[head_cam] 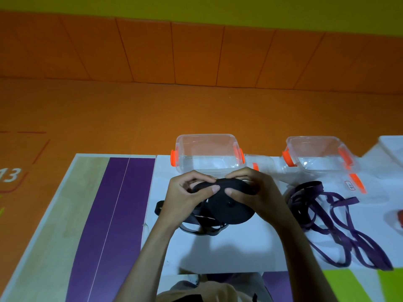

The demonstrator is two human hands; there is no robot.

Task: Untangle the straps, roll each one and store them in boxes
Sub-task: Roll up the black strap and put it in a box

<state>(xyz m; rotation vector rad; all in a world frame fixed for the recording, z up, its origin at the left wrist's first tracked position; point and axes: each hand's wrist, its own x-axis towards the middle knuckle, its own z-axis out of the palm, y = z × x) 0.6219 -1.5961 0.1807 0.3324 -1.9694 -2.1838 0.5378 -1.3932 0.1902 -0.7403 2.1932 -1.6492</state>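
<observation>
Bare forearms (pixel 150 253) rise over the white tabletop (pixel 218 249). Left hand (pixel 187 192) and right hand (pixel 253 192) pinch the black strap (pixel 231 214) in curled fingers (pixel 214 188), just before a clear box (pixel 207 149). It looks soft, light and floppy, best gripped flat at the roll's edge.

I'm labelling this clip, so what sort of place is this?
Probably an indoor activity or training room rather than a home: a white work table, an orange floor with marked lines and a painted number 13, and orange wall panels behind.
</observation>
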